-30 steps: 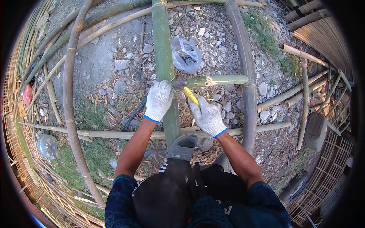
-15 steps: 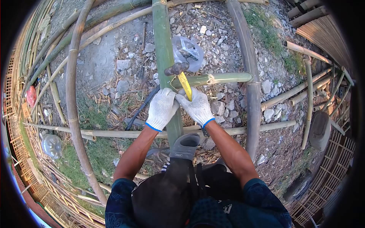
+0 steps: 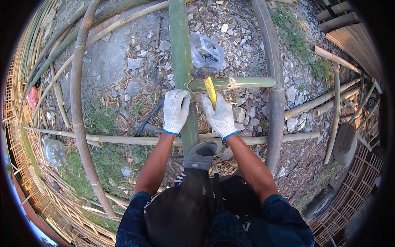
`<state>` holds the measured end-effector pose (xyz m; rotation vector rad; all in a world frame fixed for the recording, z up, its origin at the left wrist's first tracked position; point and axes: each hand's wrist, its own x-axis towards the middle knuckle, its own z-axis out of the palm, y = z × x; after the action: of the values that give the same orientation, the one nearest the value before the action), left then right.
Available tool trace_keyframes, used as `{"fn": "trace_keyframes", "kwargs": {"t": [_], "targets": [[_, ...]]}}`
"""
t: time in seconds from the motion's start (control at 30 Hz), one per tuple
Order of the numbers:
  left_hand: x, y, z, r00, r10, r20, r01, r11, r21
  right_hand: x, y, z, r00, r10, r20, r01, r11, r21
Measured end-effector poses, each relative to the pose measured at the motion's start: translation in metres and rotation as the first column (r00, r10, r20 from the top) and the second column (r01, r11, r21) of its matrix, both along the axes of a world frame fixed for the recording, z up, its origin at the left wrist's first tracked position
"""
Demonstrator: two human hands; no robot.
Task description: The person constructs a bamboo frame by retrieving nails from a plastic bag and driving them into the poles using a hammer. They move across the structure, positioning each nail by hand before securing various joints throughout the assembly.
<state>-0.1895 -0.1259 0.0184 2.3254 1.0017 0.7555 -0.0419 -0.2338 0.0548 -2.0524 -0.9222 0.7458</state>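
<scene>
My right hand [image 3: 220, 117], in a white glove with a blue cuff, grips the yellow handle of a hammer [image 3: 210, 91]. The hammer's dark head is over the short green crosspiece [image 3: 247, 82]. My left hand [image 3: 176, 110], gloved too, is on the left side of the long green bamboo pole [image 3: 180, 45], fingers bent together near the joint with the crosspiece. Whatever its fingertips pinch is too small to make out. A clear plastic bag [image 3: 206, 51] containing dark, thin pieces lies just beyond the hammer head.
A thick grey pole [image 3: 275, 119] runs along the right and a brown pole [image 3: 77, 90] along the left. A thin horizontal pole [image 3: 123, 140] crosses near my boot [image 3: 200, 155]. A plastic bottle [image 3: 54, 152] lies at left, a grey container [image 3: 345, 143] at right.
My hands have moved apart. The right hand has shifted right with the hammer, whose head is now off the long green pole. The left hand's fingers have come up beside the joint.
</scene>
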Motion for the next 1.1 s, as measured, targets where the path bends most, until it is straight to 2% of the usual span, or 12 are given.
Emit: {"fn": "trace_keyframes", "kwargs": {"t": [0.07,0.2,0.4,0.43,0.63,0.73,0.83,0.93,1.03,1.1], "targets": [[-0.004,0.002,-0.006,0.999,-0.043,-0.024,0.044,0.998,0.046,0.009,-0.013,0.001,1.000,-0.005,0.009,0.005,0.998,-0.059],[-0.003,0.004,-0.009,0.997,-0.059,-0.048,0.062,0.996,0.067,0.022,-0.025,0.009,0.993,0.097,0.069,-0.082,0.979,-0.185],[0.000,0.003,-0.008,0.999,-0.030,-0.045,0.036,0.992,0.123,0.019,-0.045,-0.009,0.940,0.236,0.247,-0.251,0.968,0.027],[0.001,0.003,-0.008,0.999,-0.023,-0.037,0.028,0.990,0.137,0.018,-0.046,-0.011,0.919,0.230,0.319,-0.273,0.957,0.095],[0.001,0.007,-0.008,1.000,-0.004,-0.030,0.009,0.988,0.152,0.021,-0.052,-0.004,0.844,0.322,0.429,-0.389,0.918,0.075],[0.001,0.007,-0.010,1.000,-0.007,-0.018,0.010,0.991,0.135,0.019,-0.051,-0.004,0.874,0.301,0.383,-0.343,0.938,0.045],[0.001,0.004,-0.008,1.000,-0.009,0.004,0.008,0.992,0.126,0.019,-0.050,-0.002,0.883,0.265,0.386,-0.324,0.941,0.094],[0.001,0.004,-0.009,1.000,0.001,-0.018,0.001,0.992,0.123,0.021,-0.051,-0.007,0.875,0.341,0.344,-0.351,0.936,-0.035],[0.003,0.003,-0.010,1.000,0.009,-0.002,-0.009,0.995,0.095,0.023,-0.046,-0.010,0.809,0.426,0.405,-0.395,0.904,-0.162],[0.003,0.002,-0.009,1.000,0.020,0.008,-0.021,0.996,0.091,0.024,-0.049,-0.007,0.813,0.385,0.437,-0.398,0.915,-0.066]]}}
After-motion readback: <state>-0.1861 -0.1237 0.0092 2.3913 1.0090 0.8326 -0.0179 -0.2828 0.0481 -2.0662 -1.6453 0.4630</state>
